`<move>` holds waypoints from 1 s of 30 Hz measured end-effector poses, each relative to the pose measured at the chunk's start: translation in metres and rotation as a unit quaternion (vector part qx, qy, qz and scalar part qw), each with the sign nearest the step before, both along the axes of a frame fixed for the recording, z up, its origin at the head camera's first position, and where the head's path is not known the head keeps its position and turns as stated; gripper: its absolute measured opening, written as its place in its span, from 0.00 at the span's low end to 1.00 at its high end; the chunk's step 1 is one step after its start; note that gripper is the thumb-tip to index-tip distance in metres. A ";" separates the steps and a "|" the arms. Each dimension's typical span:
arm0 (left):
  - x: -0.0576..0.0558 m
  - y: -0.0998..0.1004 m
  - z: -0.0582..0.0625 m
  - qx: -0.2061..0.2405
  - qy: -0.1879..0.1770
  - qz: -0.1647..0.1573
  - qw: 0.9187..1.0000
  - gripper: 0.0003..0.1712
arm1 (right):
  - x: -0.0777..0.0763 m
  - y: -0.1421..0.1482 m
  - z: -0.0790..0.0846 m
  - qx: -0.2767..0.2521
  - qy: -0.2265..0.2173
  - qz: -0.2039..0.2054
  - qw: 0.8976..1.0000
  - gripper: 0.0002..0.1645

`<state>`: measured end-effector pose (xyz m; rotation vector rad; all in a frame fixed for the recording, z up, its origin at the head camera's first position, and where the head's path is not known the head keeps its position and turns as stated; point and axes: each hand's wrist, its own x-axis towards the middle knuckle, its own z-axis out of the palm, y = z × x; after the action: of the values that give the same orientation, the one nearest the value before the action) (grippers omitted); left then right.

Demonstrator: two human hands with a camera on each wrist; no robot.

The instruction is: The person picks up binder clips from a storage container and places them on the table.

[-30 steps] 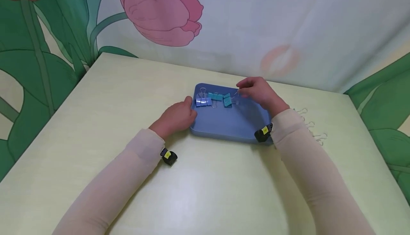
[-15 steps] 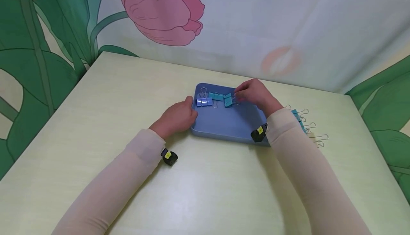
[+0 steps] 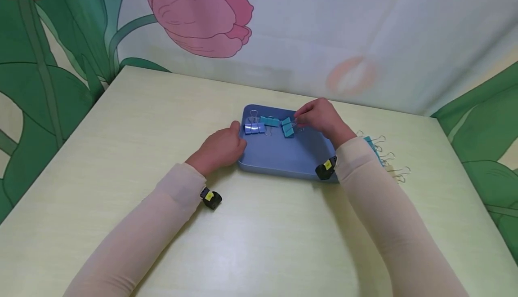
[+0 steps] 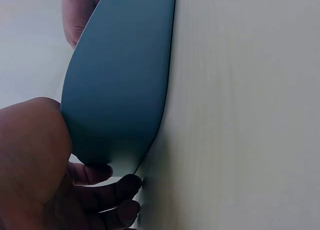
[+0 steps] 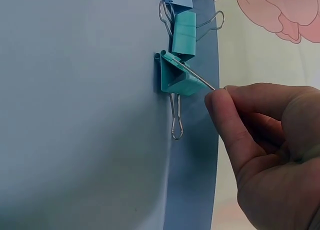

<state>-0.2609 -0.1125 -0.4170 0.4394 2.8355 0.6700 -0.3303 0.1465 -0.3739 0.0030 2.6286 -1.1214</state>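
Observation:
A blue tray (image 3: 279, 155) lies on the table. My left hand (image 3: 224, 146) grips its left side, thumb by the rim; in the left wrist view its fingers (image 4: 114, 192) curl at the tray's corner. Inside, along the far wall, sit a shiny violet-blue binder clip (image 3: 254, 128), a teal binder clip (image 3: 270, 121) and a second teal binder clip (image 3: 288, 127), turned at an angle. My right hand (image 3: 321, 117) pinches one wire handle of that angled clip between thumb and forefinger. Its other handle (image 5: 176, 125) points away along the tray wall.
More binder clips (image 3: 373, 148) with wire handles lie on the table to the right of the tray, partly hidden behind my right sleeve (image 3: 368, 171). A flower-printed curtain (image 3: 299, 32) hangs behind the table's far edge.
My right hand has shifted left and slightly down, closer to the angled teal clip. More of the clips on the right have come out from behind the sleeve. My left hand stays at the tray.

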 end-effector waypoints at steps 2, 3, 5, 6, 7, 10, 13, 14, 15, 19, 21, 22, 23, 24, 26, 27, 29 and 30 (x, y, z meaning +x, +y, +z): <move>0.001 0.000 0.001 0.002 0.001 0.000 1.000 0.17 | 0.001 0.001 0.001 -0.003 -0.001 -0.001 1.000 0.13; 0.001 0.000 0.001 0.003 0.001 0.001 1.000 0.17 | 0.001 0.002 0.001 -0.004 -0.002 -0.001 1.000 0.13; 0.001 0.000 0.001 0.002 0.000 0.000 1.000 0.18 | 0.003 0.003 0.003 -0.007 -0.002 -0.001 1.000 0.13; 0.001 0.001 0.001 0.002 0.001 0.000 1.000 0.18 | 0.003 0.004 0.004 -0.006 -0.001 0.000 1.000 0.13; 0.001 0.001 0.001 0.003 0.000 -0.001 1.000 0.18 | 0.004 0.005 0.005 -0.007 0.000 -0.001 1.000 0.13; -0.001 0.000 -0.001 0.002 0.001 -0.003 1.000 0.19 | 0.008 0.008 0.008 -0.006 0.007 0.000 1.000 0.13; -0.001 0.000 -0.001 0.003 0.001 -0.003 1.000 0.19 | 0.012 0.012 0.010 -0.011 0.016 0.000 1.000 0.13; -0.001 0.000 -0.001 0.003 0.000 -0.003 1.000 0.19 | 0.013 0.014 0.010 -0.013 0.019 0.000 1.000 0.13; -0.001 0.000 0.000 0.003 -0.001 -0.004 1.000 0.19 | 0.014 0.016 0.010 -0.018 0.022 0.001 1.000 0.13; 0.000 0.000 0.001 0.005 -0.004 -0.006 1.000 0.19 | 0.020 0.022 0.013 -0.021 0.031 0.004 0.999 0.13; 0.000 0.000 0.001 0.006 -0.004 -0.008 1.000 0.19 | 0.023 0.026 0.015 -0.019 0.037 0.005 0.999 0.13; 0.000 0.000 0.000 0.006 -0.002 -0.008 1.000 0.19 | 0.025 0.028 0.016 -0.016 0.041 0.006 0.999 0.13; 0.000 0.000 0.000 0.007 -0.001 -0.009 1.000 0.19 | 0.026 0.030 0.017 -0.016 0.044 0.006 0.999 0.14; 0.000 0.000 0.000 0.007 0.001 -0.010 1.000 0.19 | 0.028 0.032 0.018 -0.015 0.047 0.007 0.999 0.14; -0.001 0.000 -0.002 0.006 0.001 -0.009 1.000 0.19 | 0.031 0.036 0.020 -0.019 0.051 0.004 0.999 0.16; -0.001 0.000 -0.002 0.006 0.002 -0.009 1.000 0.19 | 0.033 0.038 0.022 -0.021 0.052 0.003 0.998 0.16; -0.002 0.000 -0.003 0.006 0.002 -0.011 1.000 0.20 | 0.038 0.041 0.024 -0.028 0.052 0.000 0.998 0.18; -0.002 0.001 -0.002 0.006 0.002 -0.011 1.000 0.20 | 0.040 0.044 0.025 -0.032 0.054 -0.002 0.998 0.17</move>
<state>-0.2628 -0.1118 -0.4194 0.4726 2.8279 0.6835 -0.2901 0.1902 -0.3490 -0.0683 2.6851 -1.2393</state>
